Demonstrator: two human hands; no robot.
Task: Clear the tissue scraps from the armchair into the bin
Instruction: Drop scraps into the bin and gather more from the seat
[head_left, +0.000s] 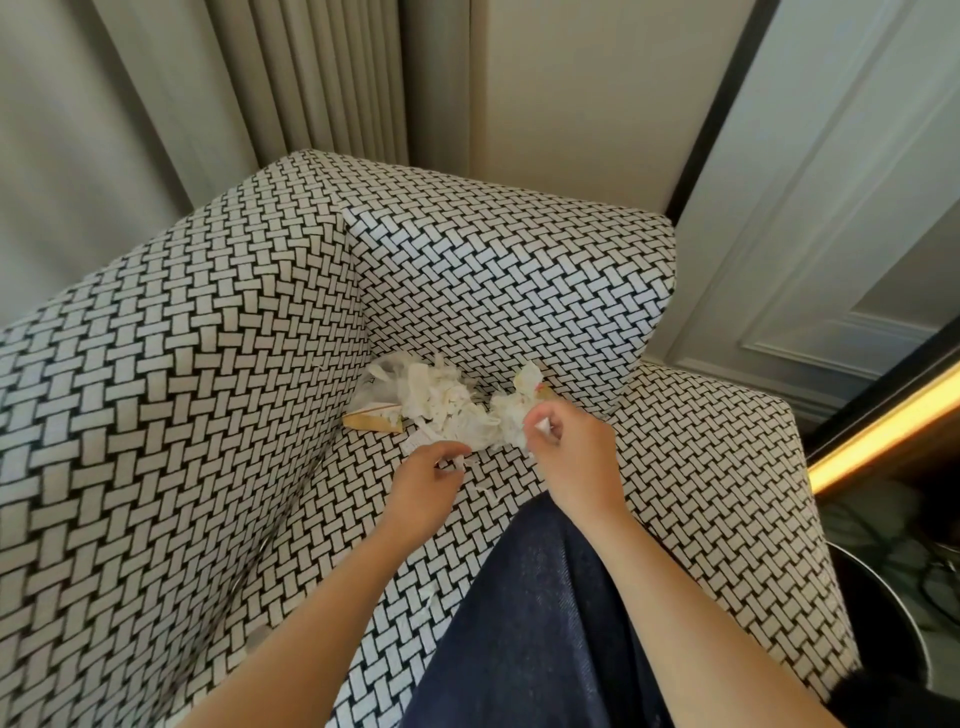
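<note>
A heap of white tissue scraps (441, 400) lies in the back corner of the seat of a black-and-white woven-pattern armchair (208, 364). My right hand (566, 452) grips a wad of scraps at the heap's right end, fingers curled round it. My left hand (423, 483) pinches a small white scrap just in front of the heap. A few smaller scraps (488, 491) lie loose on the seat nearer to me. A dark round bin (872, 613) stands on the floor to the right of the armchair, partly cut off.
A tan cardboard piece (371, 420) and a clear plastic wrapper (384, 374) lie at the heap's left side. My knee in dark denim (530, 623) rests on the seat. Curtains hang behind the chair; a white panelled door stands at the right.
</note>
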